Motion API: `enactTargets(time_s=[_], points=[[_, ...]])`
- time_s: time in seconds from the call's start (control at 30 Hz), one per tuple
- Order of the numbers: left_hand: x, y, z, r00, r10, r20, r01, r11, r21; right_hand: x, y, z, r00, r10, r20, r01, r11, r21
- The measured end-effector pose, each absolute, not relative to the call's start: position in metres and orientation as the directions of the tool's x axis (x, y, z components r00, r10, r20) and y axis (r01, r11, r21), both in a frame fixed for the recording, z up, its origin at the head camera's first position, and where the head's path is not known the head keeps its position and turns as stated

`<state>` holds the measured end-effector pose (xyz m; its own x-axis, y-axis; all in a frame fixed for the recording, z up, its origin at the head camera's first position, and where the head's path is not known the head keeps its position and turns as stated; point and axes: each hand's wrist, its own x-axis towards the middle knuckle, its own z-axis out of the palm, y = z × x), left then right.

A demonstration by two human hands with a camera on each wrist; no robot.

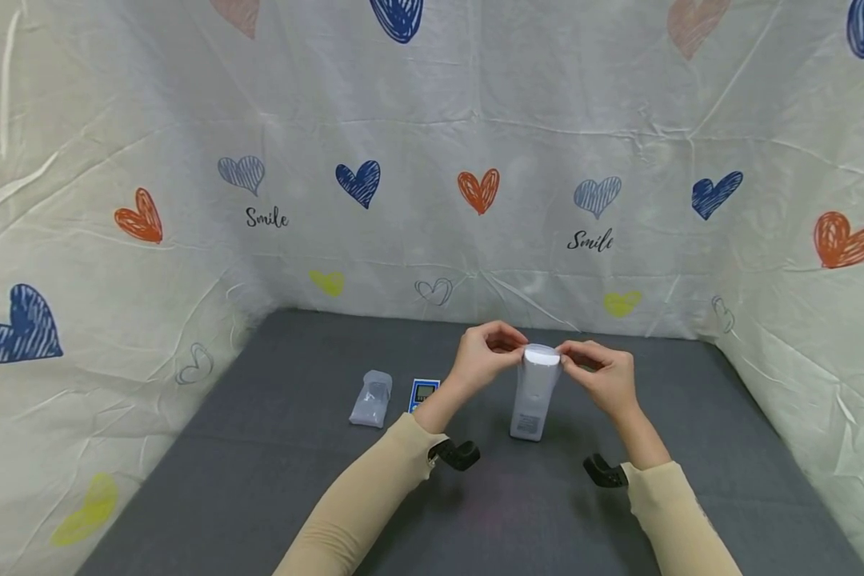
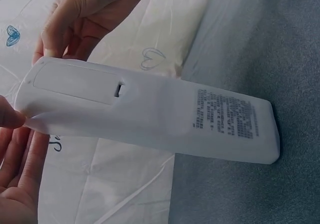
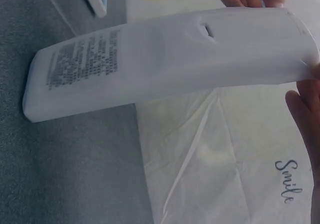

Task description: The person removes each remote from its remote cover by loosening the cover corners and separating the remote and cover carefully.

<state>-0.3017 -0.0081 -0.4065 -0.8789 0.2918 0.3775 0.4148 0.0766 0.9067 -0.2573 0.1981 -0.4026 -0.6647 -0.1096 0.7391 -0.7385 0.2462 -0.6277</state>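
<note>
A white remote control [image 1: 536, 396] in a thin, see-through sleeve stands on its lower end on the table, its back facing me. The wrist views show its battery cover [image 2: 75, 82] and printed label [image 3: 85, 59]. At the sleeve's top left corner, my left hand [image 1: 482, 356] pinches the edge between thumb and fingers. My right hand [image 1: 605, 376] pinches the opposite top corner. In the left wrist view the film is drawn into a small fold there beside the left fingertips [image 2: 12, 116].
Left of my left arm lies a translucent sleeve-like cover [image 1: 371, 398]. Beside it is a small blue-and-white device with a display [image 1: 425, 392], partly hidden by my forearm. Grey cloth [image 1: 295, 496] covers the table, and a heart-printed white sheet [image 1: 418, 232] hangs behind.
</note>
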Motion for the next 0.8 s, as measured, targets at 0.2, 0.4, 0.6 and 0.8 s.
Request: enactTargets(time_s=[0.2,0.4,0.6,0.8], points=[[-0.290,-0.012,-0.396,-0.884,0.329,0.332,0.382,0.100,0.919,-0.256,0.201,-0.407,-0.769,-0.099,0.631,-0.637,0.191,-0.747],[-0.281,-0.015,-0.390,-0.899,0.341,0.274,0.316,0.073,0.946,-0.266,0.205,-0.425,-0.848,-0.085,0.524,-0.530,0.130,-0.838],[-0.293,-0.014,-0.403,-0.912,0.368,0.182,0.209,0.035,0.977,-0.267,0.203,-0.432,-0.910,-0.079,0.407,-0.411,0.051,-0.910],[-0.296,-0.011,-0.414,-0.924,0.359,0.134,0.149,0.016,0.989,-0.266,0.204,-0.434,-0.941,-0.104,0.323,-0.329,0.043,-0.943]])
